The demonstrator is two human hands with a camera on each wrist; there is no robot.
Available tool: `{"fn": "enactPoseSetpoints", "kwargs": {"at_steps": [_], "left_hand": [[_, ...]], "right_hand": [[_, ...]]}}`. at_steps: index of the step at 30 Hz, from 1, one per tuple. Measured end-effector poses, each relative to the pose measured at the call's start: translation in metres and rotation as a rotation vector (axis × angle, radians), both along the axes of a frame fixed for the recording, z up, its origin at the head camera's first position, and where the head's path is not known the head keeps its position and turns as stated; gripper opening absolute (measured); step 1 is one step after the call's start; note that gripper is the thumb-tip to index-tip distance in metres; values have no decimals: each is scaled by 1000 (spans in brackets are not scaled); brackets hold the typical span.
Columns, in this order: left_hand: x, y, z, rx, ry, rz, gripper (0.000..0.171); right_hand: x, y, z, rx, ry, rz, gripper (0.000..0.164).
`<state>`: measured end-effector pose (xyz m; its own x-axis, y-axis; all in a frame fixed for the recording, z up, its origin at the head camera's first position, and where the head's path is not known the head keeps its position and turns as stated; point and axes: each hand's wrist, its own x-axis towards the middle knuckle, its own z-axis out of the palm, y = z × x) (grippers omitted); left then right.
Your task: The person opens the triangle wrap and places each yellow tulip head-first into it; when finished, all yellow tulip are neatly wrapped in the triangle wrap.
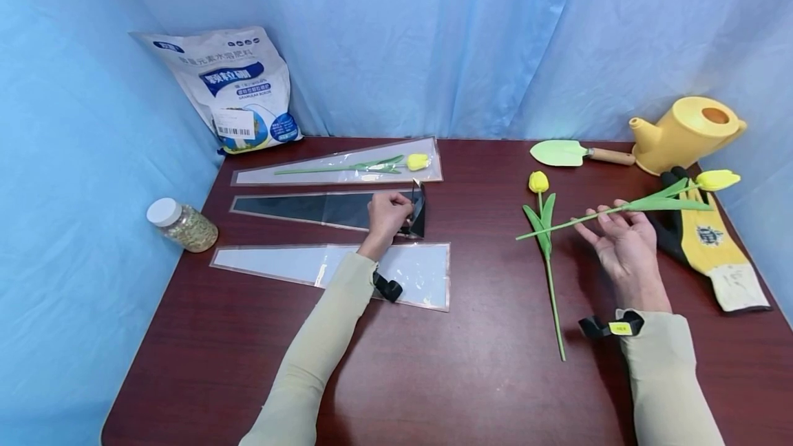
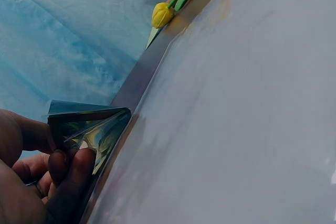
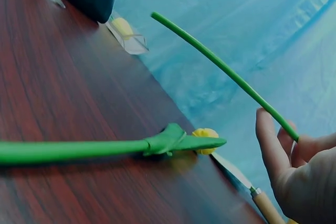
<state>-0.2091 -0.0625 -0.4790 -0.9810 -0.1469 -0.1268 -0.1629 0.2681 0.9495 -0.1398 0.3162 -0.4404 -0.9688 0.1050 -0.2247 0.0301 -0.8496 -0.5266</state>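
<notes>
My left hand (image 1: 389,215) pinches the wide end of a black flower sleeve (image 1: 297,210), whose edge stands lifted and folded; the left wrist view shows its glossy film (image 2: 105,129) between thumb and fingers. Palm up, my right hand (image 1: 626,246) holds an artificial yellow tulip (image 1: 669,202) by its green stem (image 3: 226,69), above the table. A second tulip (image 1: 548,260) lies on the tabletop to the left of that hand. Behind the black sleeve lies a clear-fronted sleeve (image 1: 260,176) with a tulip (image 1: 416,162) inside. Nearer me, under the left forearm, is a white sleeve (image 1: 272,260).
At the back left stand a fertilizer bag (image 1: 238,88) and a jar of granules (image 1: 192,229). A trowel (image 1: 557,153), a yellow watering can (image 1: 675,129) and a yellow-black glove (image 1: 706,239) sit at the right. Blue curtains (image 1: 403,40) hang behind the table.
</notes>
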Motion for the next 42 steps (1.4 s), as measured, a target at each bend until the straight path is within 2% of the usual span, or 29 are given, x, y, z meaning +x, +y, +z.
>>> {"fn": "enactPoseSetpoints", "kwargs": {"at_steps": [18,35,42], "left_hand": [[1,1,0,8,0,2,7],[1,-1,0,-47,25,4,9],[1,0,-1,-15,4,-5,8]], "right_hand": [[-7,-11,7,-113,-58,-93,29],[-11,-35,13,-117,-48,-160,35],[-16,-52,15,-107,-33,-182,34]]}}
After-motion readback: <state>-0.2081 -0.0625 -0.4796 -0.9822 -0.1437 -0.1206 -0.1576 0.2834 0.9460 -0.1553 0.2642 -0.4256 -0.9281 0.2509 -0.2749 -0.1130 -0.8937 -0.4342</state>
